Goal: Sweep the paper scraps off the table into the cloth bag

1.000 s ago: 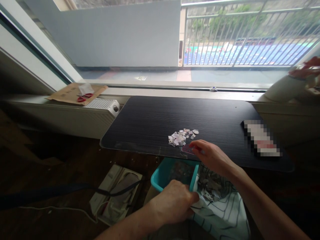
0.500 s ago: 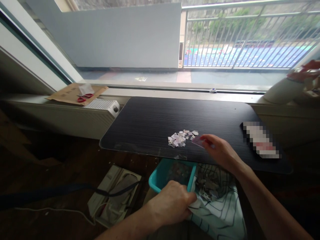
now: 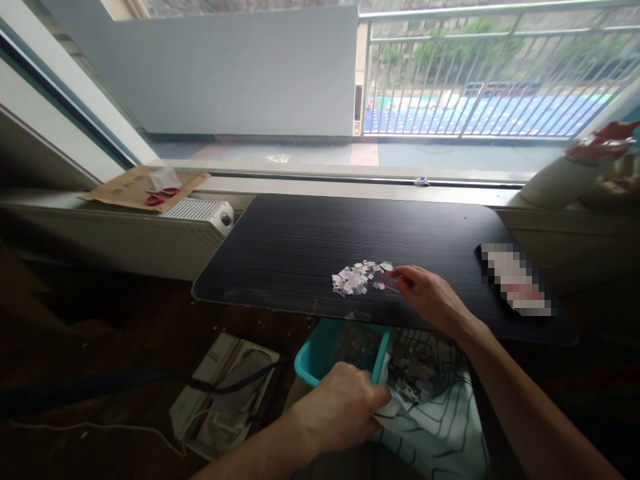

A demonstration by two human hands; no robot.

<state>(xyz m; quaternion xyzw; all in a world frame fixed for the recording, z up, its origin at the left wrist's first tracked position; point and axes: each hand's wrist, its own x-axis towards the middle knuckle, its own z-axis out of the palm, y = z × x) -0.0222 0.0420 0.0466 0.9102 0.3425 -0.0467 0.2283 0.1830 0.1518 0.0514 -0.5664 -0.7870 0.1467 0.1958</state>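
My left hand is closed round the near right rim of a teal plastic bin, beside a pale patterned cloth. Small pieces lie dimly visible inside the bin. My right hand pinches a thin, clear plastic piece with a pinkish tint, low over the dark tabletop. Its far edge reaches a few stray bits at the right side of a heap of small white paper-like squares. Grey scraps rest in a fold of the cloth, below the table edge.
The black table stands against the window sill. A blurred-out phone-shaped object lies at its right. Red-handled scissors lie on a brown envelope at the left, above a radiator. An open box sits on the floor.
My right hand has moved slightly left with the clear plastic piece, closer to the heap. The whole view has shifted a little; my left hand keeps its grip on the bin.
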